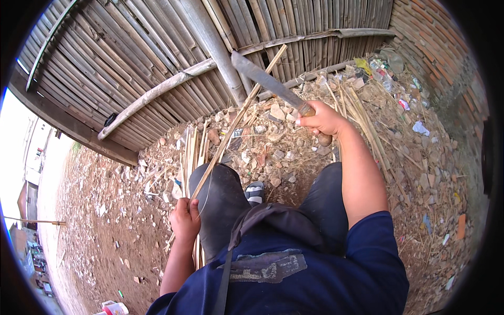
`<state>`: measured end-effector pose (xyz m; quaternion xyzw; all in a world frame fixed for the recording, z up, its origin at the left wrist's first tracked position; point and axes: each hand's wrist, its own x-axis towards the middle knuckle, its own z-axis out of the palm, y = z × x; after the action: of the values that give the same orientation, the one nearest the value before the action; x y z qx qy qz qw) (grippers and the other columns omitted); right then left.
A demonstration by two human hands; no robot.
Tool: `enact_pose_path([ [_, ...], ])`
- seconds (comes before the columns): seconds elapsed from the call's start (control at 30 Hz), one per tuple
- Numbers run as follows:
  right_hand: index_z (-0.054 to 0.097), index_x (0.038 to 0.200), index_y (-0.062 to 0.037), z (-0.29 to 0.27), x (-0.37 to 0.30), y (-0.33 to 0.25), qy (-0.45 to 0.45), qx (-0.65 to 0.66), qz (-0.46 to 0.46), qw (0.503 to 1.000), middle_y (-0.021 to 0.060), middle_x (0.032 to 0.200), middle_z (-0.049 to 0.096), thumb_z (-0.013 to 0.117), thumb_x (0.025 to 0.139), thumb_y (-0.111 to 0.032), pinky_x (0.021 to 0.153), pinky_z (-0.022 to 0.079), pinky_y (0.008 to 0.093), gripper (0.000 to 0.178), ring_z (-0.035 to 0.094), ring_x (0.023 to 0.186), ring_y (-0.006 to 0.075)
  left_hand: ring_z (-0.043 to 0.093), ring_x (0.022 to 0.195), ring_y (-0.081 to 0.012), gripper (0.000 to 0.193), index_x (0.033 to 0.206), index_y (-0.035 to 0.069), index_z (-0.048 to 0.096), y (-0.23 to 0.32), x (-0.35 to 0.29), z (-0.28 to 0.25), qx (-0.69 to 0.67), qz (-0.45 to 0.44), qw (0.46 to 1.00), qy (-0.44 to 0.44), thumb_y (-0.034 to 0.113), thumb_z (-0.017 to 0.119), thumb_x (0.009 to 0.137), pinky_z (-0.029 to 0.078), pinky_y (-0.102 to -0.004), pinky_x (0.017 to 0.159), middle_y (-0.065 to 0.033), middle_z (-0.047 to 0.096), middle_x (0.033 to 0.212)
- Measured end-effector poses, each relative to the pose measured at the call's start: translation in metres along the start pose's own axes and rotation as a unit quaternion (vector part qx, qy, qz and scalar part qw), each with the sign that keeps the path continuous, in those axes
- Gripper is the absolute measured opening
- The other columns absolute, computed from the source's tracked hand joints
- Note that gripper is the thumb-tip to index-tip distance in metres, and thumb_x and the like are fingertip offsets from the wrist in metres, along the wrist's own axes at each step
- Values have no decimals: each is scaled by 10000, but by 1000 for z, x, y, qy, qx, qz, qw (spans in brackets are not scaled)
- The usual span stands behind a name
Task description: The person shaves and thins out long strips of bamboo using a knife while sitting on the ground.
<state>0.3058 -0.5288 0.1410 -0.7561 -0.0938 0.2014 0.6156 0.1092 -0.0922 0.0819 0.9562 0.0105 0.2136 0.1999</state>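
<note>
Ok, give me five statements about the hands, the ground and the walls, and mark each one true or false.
1. The right hand grips a large knife by its handle. True.
2. The left hand is empty. False: it holds a long, thin strip.
3. The ground is smooth, clean tile. False: it is dirt strewn with stones and litter.
4. A brick wall stands at the upper right of the picture. True.
5. The wall ahead is one plain concrete slab. False: it is made of many narrow slats.
</note>
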Motion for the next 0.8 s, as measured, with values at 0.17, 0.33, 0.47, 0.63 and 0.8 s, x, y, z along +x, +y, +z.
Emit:
enact_pose_path([
  [0.17, 560, 996, -59, 31, 8, -4, -30, -38, 5, 999, -25, 713, 566, 725, 873, -85, 426, 366, 209, 207, 473, 513, 19, 605, 579, -412, 266, 846, 45, 575, 9, 7, 9, -9, 2, 1000, 4, 263, 649, 979, 455, -480, 533, -167, 606, 646],
  [0.33, 557, 1084, -32, 5, 3, -2, 19, -11, 3, 1000, -21, 739, 576, 717, 885, -89, 417, 398, 189, 261, 455, 490, 23, 606, 595, -415, 268, 846, 44, 572, 4, 5, 5, -29, -12, 999, -8, 264, 637, 985, 451, -478, 549, -177, 596, 637],
  [0.47, 560, 1071, -38, 10, 3, -12, 46, -6, 5, 999, -23, 731, 569, 707, 897, -103, 413, 394, 192, 237, 454, 493, 17, 606, 595, -406, 272, 846, 39, 572, 16, 5, 2, -56, -34, 998, -17, 262, 628, 991, 453, -472, 558, -181, 595, 634],
  [0.63, 556, 1030, -51, 25, 8, 1, -10, -85, -6, 996, -20, 711, 573, 710, 891, -123, 420, 398, 219, 219, 467, 500, 26, 607, 582, -404, 277, 830, 32, 587, 10, 11, 10, -55, -34, 998, -27, 254, 649, 982, 461, -463, 549, -176, 600, 624],
  [0.8, 556, 1015, -63, -7, 5, 7, 78, 37, -43, 995, -24, 697, 566, 704, 895, -122, 447, 418, 210, 199, 456, 475, 33, 617, 593, -400, 301, 831, 27, 588, 11, 11, 8, -84, -35, 995, -25, 279, 649, 985, 465, -463, 563, -179, 599, 624],
])
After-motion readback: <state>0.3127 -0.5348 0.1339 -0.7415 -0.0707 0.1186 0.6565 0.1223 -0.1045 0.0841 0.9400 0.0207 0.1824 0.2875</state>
